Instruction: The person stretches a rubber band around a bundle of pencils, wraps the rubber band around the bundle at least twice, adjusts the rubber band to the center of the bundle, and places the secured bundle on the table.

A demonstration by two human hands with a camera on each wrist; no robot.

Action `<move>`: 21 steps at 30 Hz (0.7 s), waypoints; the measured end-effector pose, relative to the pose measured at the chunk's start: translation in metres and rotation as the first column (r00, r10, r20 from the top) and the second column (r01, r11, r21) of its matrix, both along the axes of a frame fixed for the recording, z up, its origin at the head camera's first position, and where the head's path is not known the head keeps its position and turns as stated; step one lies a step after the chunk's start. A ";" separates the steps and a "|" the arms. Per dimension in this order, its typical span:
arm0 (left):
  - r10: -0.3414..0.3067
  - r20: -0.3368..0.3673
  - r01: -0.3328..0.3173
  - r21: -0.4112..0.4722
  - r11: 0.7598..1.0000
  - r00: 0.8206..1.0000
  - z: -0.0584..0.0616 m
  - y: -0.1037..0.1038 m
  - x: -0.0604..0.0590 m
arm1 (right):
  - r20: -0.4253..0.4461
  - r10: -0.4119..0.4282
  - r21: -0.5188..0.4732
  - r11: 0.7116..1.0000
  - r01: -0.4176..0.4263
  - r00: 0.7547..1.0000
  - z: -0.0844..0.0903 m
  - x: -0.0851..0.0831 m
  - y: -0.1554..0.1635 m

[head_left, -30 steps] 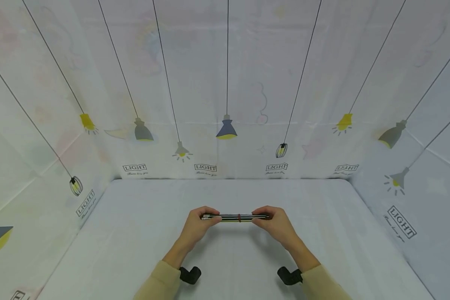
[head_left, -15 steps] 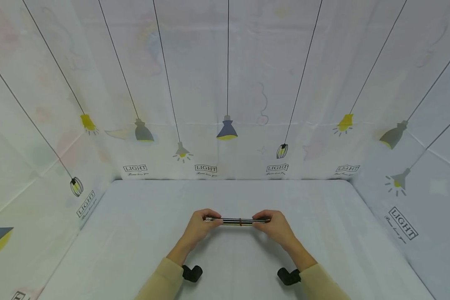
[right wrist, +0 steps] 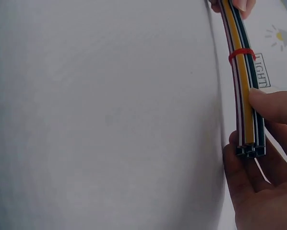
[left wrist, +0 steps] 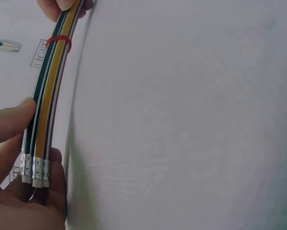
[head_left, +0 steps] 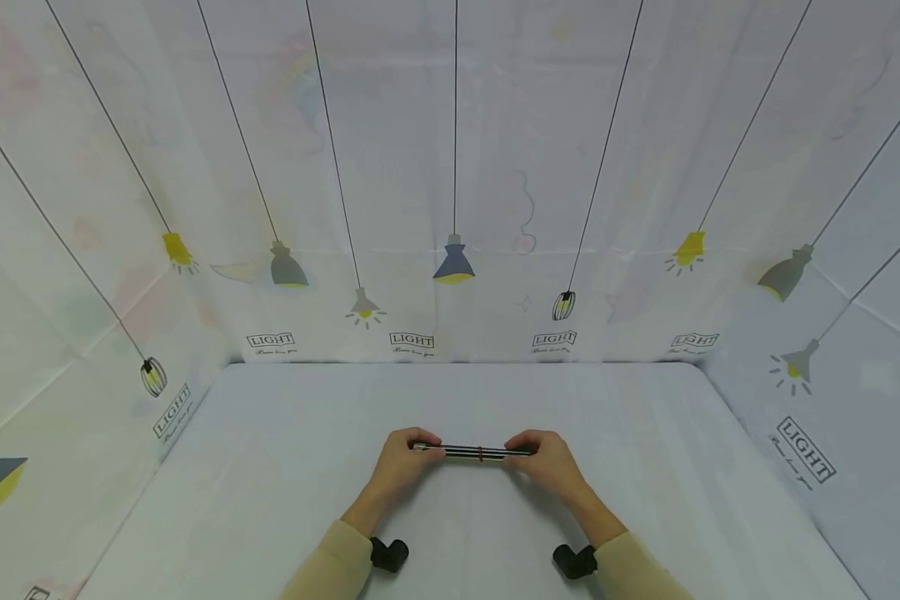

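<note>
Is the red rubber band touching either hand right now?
Apart. The right wrist view shows the red rubber band round the pencils, with bare pencil between it and the right hand and the left hand.

White tabletop [head_left: 270, 467], pale cloth walls [head_left: 390, 125] — printed hanging lamps [head_left: 453, 258], soft even light
</note>
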State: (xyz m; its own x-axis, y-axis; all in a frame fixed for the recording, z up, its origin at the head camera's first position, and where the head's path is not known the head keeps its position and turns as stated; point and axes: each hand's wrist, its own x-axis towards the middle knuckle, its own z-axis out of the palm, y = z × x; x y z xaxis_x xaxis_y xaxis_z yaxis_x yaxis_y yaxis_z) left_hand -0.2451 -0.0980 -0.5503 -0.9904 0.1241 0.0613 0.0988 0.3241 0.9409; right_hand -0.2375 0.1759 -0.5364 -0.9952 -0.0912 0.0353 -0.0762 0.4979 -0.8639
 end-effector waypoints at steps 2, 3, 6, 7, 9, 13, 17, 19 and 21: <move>0.011 0.003 -0.011 -0.007 1.000 1.000 0.000 0.001 0.000 | -0.002 -0.003 0.007 1.000 0.003 1.000 -0.001 0.000 -0.001; 0.015 0.003 -0.015 -0.012 1.000 1.000 0.000 0.002 0.000 | 0.003 -0.004 0.007 1.000 0.004 1.000 -0.001 0.000 -0.001; 0.021 0.006 -0.021 -0.040 0.999 1.000 0.000 0.002 0.001 | 0.004 -0.003 0.003 1.000 0.003 1.000 0.001 0.002 -0.001; 0.023 0.009 -0.023 -0.053 0.998 1.000 0.000 0.002 0.001 | 0.009 0.000 0.000 1.000 0.000 1.000 0.002 0.002 -0.001; 0.027 0.011 -0.026 -0.076 0.997 1.000 0.000 0.001 0.000 | 0.017 0.007 0.000 1.000 -0.007 1.000 0.003 0.003 -0.001; 0.022 0.013 -0.021 -0.097 0.995 1.000 0.000 -0.004 0.001 | 0.025 0.015 0.017 1.000 -0.015 1.000 0.005 0.005 -0.001; -0.001 0.000 0.000 -0.109 0.994 1.000 0.001 -0.007 0.002 | 0.023 0.011 0.018 1.000 -0.011 1.000 0.007 0.007 0.002; 0.002 -0.001 -0.002 -0.112 0.994 1.000 0.002 -0.008 0.004 | 0.026 0.004 0.007 1.000 -0.004 1.000 0.009 0.009 0.004; 0.015 -0.005 -0.016 -0.118 0.993 1.000 0.002 -0.009 0.005 | 0.029 -0.003 0.000 1.000 0.003 1.000 0.010 0.010 0.006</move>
State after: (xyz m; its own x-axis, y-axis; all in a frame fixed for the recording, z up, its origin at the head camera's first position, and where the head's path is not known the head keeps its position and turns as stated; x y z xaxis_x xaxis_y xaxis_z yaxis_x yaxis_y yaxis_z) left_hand -0.2403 -0.1073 -0.5479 -0.9920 0.1153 0.0513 0.0968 0.4343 0.8955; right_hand -0.2276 0.1817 -0.5261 -0.9961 -0.0878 0.0068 -0.0498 0.4981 -0.8657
